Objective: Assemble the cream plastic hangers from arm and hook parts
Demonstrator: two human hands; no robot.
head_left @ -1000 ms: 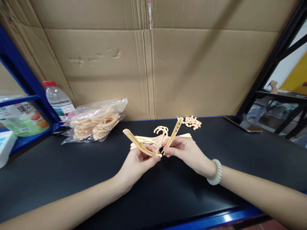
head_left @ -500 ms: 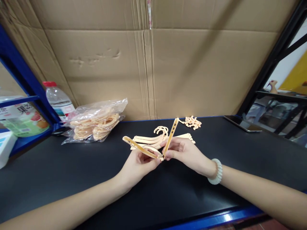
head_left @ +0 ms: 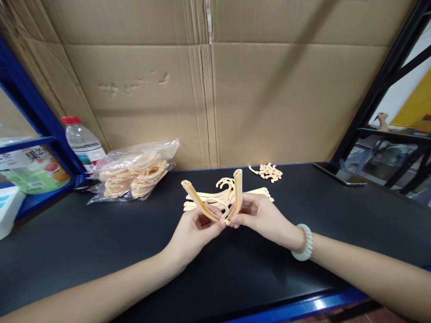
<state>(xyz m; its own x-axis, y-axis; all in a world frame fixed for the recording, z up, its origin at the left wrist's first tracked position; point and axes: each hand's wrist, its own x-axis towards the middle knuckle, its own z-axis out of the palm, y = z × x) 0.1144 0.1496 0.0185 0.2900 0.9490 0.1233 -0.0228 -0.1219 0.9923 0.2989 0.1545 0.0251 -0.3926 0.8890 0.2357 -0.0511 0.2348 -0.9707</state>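
The black counter (head_left: 101, 251) carries a plastic bag of parts (head_left: 134, 172) at back left with a bottle (head_left: 82, 143) behind it. Mid-counter lie stacked hangers (head_left: 198, 199), small hooks (head_left: 269, 172) farther back, and a phone (head_left: 340, 174) at right.

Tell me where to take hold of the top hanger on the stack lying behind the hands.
Probably by its hook, coming from above. The stack of hangers lies flat on the black table, arms pressed together, while the curved hooks stand clear at the middle. The left hand and right hand block the near side.

Bare forearms, no sleeves; pale bead bracelet (head_left: 303, 242) on right wrist.
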